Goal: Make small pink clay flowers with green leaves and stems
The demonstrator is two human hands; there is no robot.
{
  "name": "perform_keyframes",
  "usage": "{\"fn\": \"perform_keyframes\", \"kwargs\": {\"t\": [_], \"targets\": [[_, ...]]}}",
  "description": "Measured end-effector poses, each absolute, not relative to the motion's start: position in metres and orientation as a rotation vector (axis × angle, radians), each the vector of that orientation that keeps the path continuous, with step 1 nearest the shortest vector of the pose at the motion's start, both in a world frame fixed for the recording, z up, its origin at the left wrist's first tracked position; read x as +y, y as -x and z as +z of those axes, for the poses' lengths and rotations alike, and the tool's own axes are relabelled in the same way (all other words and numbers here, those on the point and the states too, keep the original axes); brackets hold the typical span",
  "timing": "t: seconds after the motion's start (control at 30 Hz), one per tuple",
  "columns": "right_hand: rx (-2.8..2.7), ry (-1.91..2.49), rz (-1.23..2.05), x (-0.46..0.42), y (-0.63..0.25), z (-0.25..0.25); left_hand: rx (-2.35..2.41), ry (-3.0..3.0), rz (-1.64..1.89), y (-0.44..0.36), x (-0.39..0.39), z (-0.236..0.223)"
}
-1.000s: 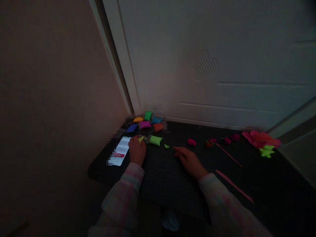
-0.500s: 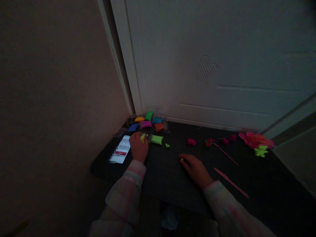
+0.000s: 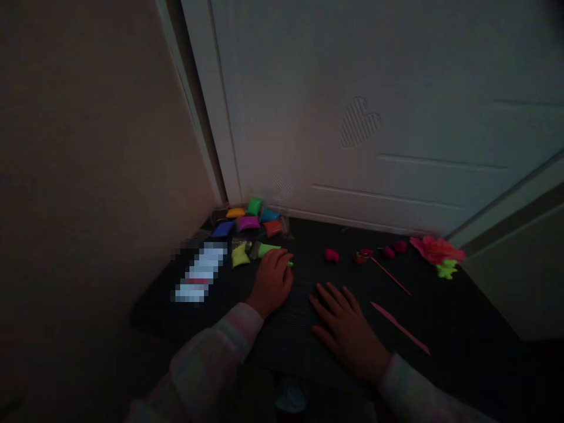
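The scene is dim. My left hand (image 3: 273,279) rests on the dark table (image 3: 440,335), its fingers curled over a light green clay packet (image 3: 265,249) and a small green bit of clay. A yellow-green packet (image 3: 240,255) lies just left of it, free. My right hand (image 3: 346,326) lies flat on the table with fingers spread and nothing in it. Several bright clay packets (image 3: 249,218) sit in a heap at the back left.
A white card (image 3: 200,273) lies at the left. Pink clay balls (image 3: 332,255), a pink stick (image 3: 390,276), a second pink tool (image 3: 400,328) and a pink and green clay flower (image 3: 438,254) lie to the right. A white door (image 3: 374,117) stands behind the table.
My left hand let go of the yellow-green packet and moved right, onto the green packet. My right hand spread flat and slid nearer to me.
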State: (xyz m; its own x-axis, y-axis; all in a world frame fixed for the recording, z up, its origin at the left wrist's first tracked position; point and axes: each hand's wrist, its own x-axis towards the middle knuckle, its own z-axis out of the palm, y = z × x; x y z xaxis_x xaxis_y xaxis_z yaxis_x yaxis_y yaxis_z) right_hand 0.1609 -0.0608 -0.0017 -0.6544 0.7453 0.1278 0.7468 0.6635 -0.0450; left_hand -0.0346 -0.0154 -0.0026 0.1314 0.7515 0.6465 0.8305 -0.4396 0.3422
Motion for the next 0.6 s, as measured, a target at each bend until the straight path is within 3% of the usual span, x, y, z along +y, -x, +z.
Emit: {"fn": "perform_keyframes", "kwargs": {"t": [0.17, 0.37, 0.6], "targets": [[-2.716, 1.343, -0.036, -0.047, -0.161, 0.000, -1.526, 2.431, -1.231, 0.025, -0.013, -0.005], [-2.818, 1.067, 0.098, -0.048, -0.166, 0.007, -1.489, 2.393, -1.402, 0.016, 0.006, -0.003], [-2.559, 1.128, 0.264, -0.033, -0.158, 0.002, -1.377, 2.439, -1.541, 0.002, 0.022, -0.004]]}}
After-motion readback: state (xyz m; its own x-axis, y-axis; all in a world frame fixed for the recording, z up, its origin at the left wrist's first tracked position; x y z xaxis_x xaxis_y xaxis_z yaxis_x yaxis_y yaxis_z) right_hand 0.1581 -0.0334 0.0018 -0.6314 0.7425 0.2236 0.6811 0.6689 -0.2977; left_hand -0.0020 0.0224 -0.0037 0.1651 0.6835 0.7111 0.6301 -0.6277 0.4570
